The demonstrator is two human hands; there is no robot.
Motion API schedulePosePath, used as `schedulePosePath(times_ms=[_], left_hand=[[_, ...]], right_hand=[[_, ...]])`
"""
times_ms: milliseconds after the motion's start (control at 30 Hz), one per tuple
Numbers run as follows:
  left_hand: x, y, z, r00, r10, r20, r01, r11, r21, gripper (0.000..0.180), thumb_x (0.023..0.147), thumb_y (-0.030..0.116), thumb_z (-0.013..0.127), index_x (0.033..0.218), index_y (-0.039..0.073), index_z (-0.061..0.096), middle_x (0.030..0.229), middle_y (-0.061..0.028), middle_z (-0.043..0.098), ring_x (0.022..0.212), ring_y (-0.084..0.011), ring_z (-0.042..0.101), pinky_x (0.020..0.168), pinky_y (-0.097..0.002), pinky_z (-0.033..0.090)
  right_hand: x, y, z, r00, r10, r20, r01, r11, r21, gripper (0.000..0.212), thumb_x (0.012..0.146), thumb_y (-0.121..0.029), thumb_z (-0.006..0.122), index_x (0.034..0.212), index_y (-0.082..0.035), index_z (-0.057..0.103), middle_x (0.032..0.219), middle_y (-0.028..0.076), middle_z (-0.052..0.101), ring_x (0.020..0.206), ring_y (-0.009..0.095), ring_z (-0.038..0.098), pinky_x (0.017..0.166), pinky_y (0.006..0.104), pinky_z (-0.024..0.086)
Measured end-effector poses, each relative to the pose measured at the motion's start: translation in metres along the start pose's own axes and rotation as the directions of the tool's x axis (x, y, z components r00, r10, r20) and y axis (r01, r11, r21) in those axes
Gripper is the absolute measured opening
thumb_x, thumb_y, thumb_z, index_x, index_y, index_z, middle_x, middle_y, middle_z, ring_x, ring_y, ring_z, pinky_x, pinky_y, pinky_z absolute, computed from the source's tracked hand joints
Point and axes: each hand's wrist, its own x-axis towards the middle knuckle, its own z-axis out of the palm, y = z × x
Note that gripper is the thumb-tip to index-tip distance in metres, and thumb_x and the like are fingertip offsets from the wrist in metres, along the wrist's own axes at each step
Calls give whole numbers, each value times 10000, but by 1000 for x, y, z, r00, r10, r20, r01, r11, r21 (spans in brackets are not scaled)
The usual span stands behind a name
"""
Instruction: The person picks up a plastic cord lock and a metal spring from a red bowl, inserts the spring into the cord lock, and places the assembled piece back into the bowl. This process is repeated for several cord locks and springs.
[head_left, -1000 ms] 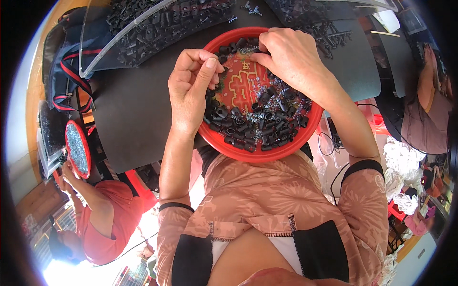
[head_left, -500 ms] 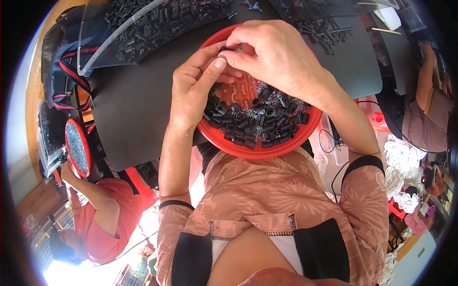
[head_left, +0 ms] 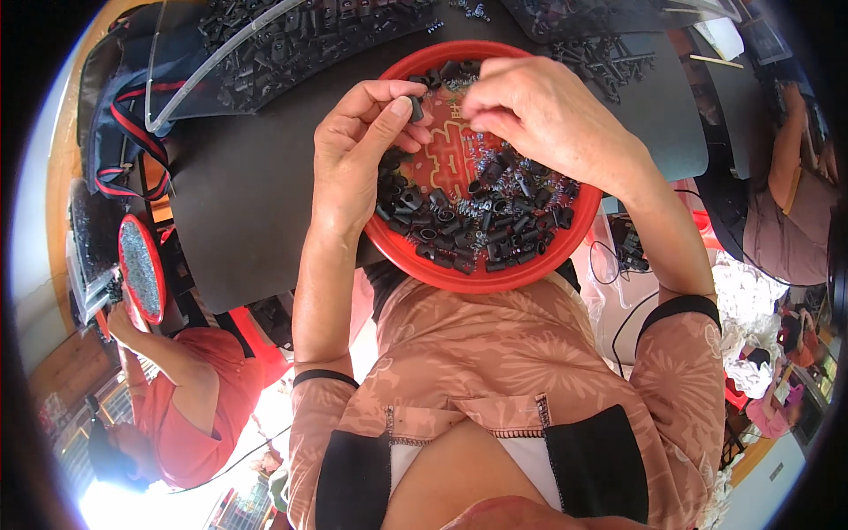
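A round red tray sits in front of me, its near edge against my body. Small black plastic parts and fine metal springs lie scattered in it, around a red patterned bottom. Over the tray's left side, my left hand pinches one small black tubular part between thumb and fingers. My right hand hovers above the tray's far right, thumb and fingers drawn together; anything at its fingertips is too small or blurred to tell. A gap separates the two hands.
Black parts are heaped behind a clear curved edge at the far left of the dark table. Black pins lie at the far right. A person on the left holds a red bowl; another person sits right.
My right hand has drawn apart from my left, shifting right and slightly nearer. The black part in my left fingers shows more plainly, and the tray's far side is uncovered.
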Motion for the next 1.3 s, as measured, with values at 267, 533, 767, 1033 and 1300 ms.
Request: schedulePosePath(times_ms=[267, 533, 767, 1033, 1300], left_hand=[[0, 1, 0, 998, -25, 61, 26, 1000, -8, 157, 943, 109, 555, 1030, -9, 608, 837, -61, 638, 713, -124, 621, 638, -235, 485], [-1, 1, 1, 997, -31, 66, 31, 1000, 0, 153, 927, 83, 574, 1036, -21, 598, 852, -61, 637, 724, -126, 627, 633, -237, 485], [-1, -1, 1, 999, -7, 47, 4, 998, 63, 155, 893, 39, 607, 1037, -16, 598, 871, -52, 640, 778, -116, 620, 694, -230, 482], [-2, 0, 3, 999, -28, 39, 24, 995, 94, 213, 879, 42, 631, 1085, -4, 608, 876, -46, 649, 778, -97, 606, 715, -225, 479], [-2, -2, 1, 998, -33, 54, 29, 997, 65, 211, 883, 25, 620, 1088, -13, 588, 922, -60, 651, 828, -110, 616, 762, -234, 495]], right_hand=[[-10, 4, 15, 997, 13, 73, 0, 986, -169, 69, 786, -87, 635, 807, -23, 651, 840, 121, 613, 789, 310, 632, 692, 417, 497], [-12, 3, 13, 994, -74, 76, 83, 989, -124, 114, 773, -110, 647, 799, -2, 624, 813, 119, 613, 768, 296, 637, 677, 435, 481], [-3, 2, 30, 993, -79, 83, 97, 967, -235, 147, 777, -130, 659, 762, 12, 621, 795, 137, 626, 712, 306, 637, 667, 428, 487], [4, -5, 4, 941, 336, 46, -294, 738, 608, 152, 828, -123, 664, 822, 24, 627, 684, 91, 652, 647, 149, 647, 591, 269, 513], [8, -4, 11, 982, 185, -37, -105, 700, 706, 94, 843, -22, 639, 916, 27, 675, 728, 74, 670, 654, 101, 627, 613, 241, 506]])
